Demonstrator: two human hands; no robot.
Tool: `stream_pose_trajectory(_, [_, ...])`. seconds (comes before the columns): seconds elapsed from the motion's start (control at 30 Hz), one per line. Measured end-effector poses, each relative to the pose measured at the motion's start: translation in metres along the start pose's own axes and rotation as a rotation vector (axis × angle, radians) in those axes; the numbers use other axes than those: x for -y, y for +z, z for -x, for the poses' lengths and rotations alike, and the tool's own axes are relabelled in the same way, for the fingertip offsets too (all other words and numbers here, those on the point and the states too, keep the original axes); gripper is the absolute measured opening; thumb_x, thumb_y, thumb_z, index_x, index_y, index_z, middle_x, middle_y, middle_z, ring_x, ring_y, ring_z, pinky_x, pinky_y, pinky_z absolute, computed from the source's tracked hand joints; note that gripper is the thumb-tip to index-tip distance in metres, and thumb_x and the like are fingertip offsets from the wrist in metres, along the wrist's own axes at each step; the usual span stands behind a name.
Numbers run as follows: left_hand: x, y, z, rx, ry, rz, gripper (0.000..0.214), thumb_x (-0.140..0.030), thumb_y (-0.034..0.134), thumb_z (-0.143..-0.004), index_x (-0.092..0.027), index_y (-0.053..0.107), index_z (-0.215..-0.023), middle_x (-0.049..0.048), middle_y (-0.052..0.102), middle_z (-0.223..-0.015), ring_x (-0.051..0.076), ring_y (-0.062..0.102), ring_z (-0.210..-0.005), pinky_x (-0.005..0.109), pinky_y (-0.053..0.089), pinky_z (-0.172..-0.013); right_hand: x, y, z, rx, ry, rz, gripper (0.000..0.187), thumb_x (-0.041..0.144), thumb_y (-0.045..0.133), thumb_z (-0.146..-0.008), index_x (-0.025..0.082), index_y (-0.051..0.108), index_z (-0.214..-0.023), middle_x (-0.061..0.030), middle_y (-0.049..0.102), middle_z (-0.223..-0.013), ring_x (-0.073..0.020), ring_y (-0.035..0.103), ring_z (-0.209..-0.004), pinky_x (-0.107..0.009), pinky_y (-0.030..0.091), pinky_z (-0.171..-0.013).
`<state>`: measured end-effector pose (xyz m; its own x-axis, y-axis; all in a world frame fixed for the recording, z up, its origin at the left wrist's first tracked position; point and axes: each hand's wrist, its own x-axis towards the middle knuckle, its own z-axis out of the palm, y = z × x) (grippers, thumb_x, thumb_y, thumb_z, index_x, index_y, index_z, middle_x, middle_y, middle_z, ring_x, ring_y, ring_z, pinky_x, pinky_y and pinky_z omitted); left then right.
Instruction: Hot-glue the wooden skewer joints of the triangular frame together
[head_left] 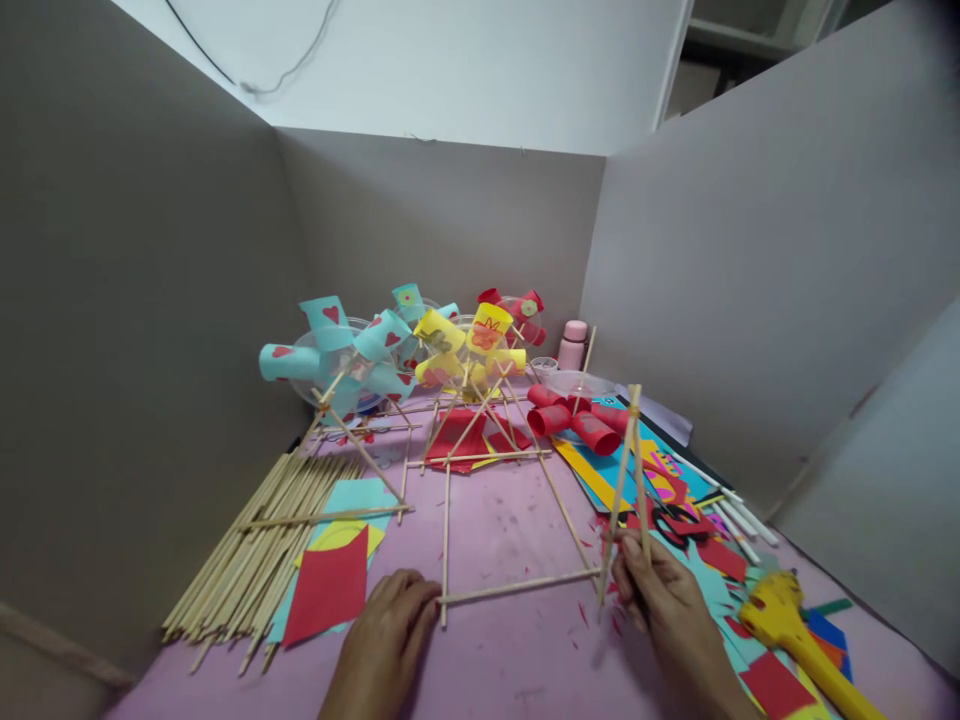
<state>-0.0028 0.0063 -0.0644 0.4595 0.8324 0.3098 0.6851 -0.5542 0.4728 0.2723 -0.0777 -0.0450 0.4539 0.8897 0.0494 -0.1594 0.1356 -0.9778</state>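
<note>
The left hand (390, 625), fingers curled, pinned the stick frame (517, 586) flat to the table (510, 520); the right hand (660, 590) pinched the upright stick pair (621, 475), steadying it.

Your left hand (386, 625) presses the stick frame (517, 585) down at its near corner on the pink worktop (510, 520), while your right hand (660, 590) pinches two upright sticks (626, 480) beside scattered coloured paper (675, 500).

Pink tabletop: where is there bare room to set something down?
Bare: inside the stick frame, and the near strip between left hand and right hand. Crowded: stick bundle left, paper scraps and glue gun right, paper wheels behind.
</note>
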Motion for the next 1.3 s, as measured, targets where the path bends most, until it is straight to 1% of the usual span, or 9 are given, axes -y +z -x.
stream_pose_trajectory(0.1, [-0.008,-0.007,-0.003,-0.122,0.008,0.011,0.027,-0.036,0.050,-0.085,-0.022,0.065,-0.102,0.0087,0.065,-0.099,0.025,0.060,-0.096,0.041,0.050,-0.084,0.012,0.014,-0.004,0.096,-0.009,0.008,0.039,0.056,0.051,-0.083,0.018,0.056,-0.091,0.0086,0.041,-0.050,-0.0036,0.028,-0.038,-0.016,0.020,-0.035])
stream_pose_trajectory(0.2, [-0.039,-0.017,-0.009,-0.121,0.027,0.119,0.027,-0.037,0.049,-0.085,-0.025,0.065,-0.103,0.0078,0.065,-0.101,0.023,0.060,-0.098,0.037,0.049,-0.085,0.016,0.029,-0.004,0.188,-0.015,0.023,0.042,0.058,0.049,-0.083,0.017,0.056,-0.090,0.0086,0.040,-0.049,-0.0038,0.028,-0.038,-0.017,0.020,-0.037])
stream_pose_trajectory(0.3, [-0.080,-0.014,-0.015,0.048,0.011,0.317,0.027,-0.035,0.049,-0.086,-0.024,0.063,-0.106,0.0070,0.065,-0.105,0.018,0.061,-0.091,0.028,0.048,-0.082,0.011,0.042,0.000,0.238,-0.012,0.027,0.045,0.061,0.047,-0.082,0.017,0.055,-0.088,0.0089,0.038,-0.049,-0.0046,0.028,-0.039,-0.018,0.020,-0.038])
stream_pose_trajectory(0.43, [-0.112,0.004,-0.026,0.259,-0.080,0.547,0.017,-0.027,0.055,-0.080,-0.018,0.066,-0.090,0.0014,0.067,-0.077,0.012,0.058,-0.067,0.020,0.044,-0.062,-0.002,0.045,0.006,0.331,-0.018,0.050,0.044,0.059,0.044,-0.084,0.017,0.055,-0.087,0.0101,0.031,-0.048,-0.0062,0.026,-0.042,-0.020,0.020,-0.041])
stream_pose_trajectory(0.53, [-0.109,0.007,-0.034,0.229,-0.118,0.504,0.018,-0.026,0.051,-0.081,-0.015,0.065,-0.075,-0.0017,0.060,-0.062,0.011,0.052,-0.059,0.019,0.038,-0.055,-0.005,0.036,0.004,0.363,-0.025,0.115,0.042,0.057,0.038,-0.088,0.019,0.054,-0.092,0.0096,0.027,-0.053,-0.0078,0.026,-0.045,-0.021,0.022,-0.043])
stream_pose_trajectory(0.6, [-0.099,0.002,-0.039,0.213,-0.117,0.464,0.021,-0.029,0.051,-0.081,-0.015,0.066,-0.079,-0.0019,0.060,-0.061,0.012,0.051,-0.058,0.020,0.038,-0.054,-0.001,0.028,-0.002,0.363,-0.052,0.220,0.039,0.054,0.032,-0.091,0.020,0.053,-0.092,0.0075,0.031,-0.058,-0.0095,0.033,-0.050,-0.021,0.027,-0.047])
stream_pose_trajectory(0.83, [-0.071,-0.020,-0.054,0.131,-0.070,0.294,0.028,-0.037,0.049,-0.082,-0.020,0.069,-0.090,0.0021,0.072,-0.081,0.016,0.063,-0.068,0.022,0.046,-0.061,0.014,0.005,-0.032,0.326,-0.446,0.791,0.032,0.036,0.034,-0.093,0.019,0.059,-0.081,-0.0045,0.056,-0.079,-0.0174,0.054,-0.075,-0.029,0.038,-0.070])
stream_pose_trajectory(1.03, [-0.056,-0.024,-0.056,0.061,-0.033,0.136,0.025,-0.038,0.051,-0.082,-0.023,0.071,-0.088,0.0021,0.074,-0.089,0.018,0.066,-0.080,0.026,0.049,-0.072,0.016,-0.010,-0.044,0.301,-0.465,1.038,0.031,0.032,0.036,-0.093,0.020,0.057,-0.075,-0.0046,0.061,-0.075,-0.0169,0.057,-0.070,-0.027,0.039,-0.066])
stream_pose_trajectory(1.3, [-0.045,-0.036,-0.055,0.114,-0.031,0.095,0.030,-0.036,0.049,-0.080,-0.020,0.072,-0.091,0.0055,0.075,-0.092,0.021,0.067,-0.085,0.030,0.049,-0.074,0.018,-0.012,-0.042,0.304,-0.457,1.267,0.030,0.031,0.037,-0.092,0.020,0.060,-0.077,-0.0035,0.066,-0.077,-0.0167,0.061,-0.071,-0.025,0.035,-0.061])
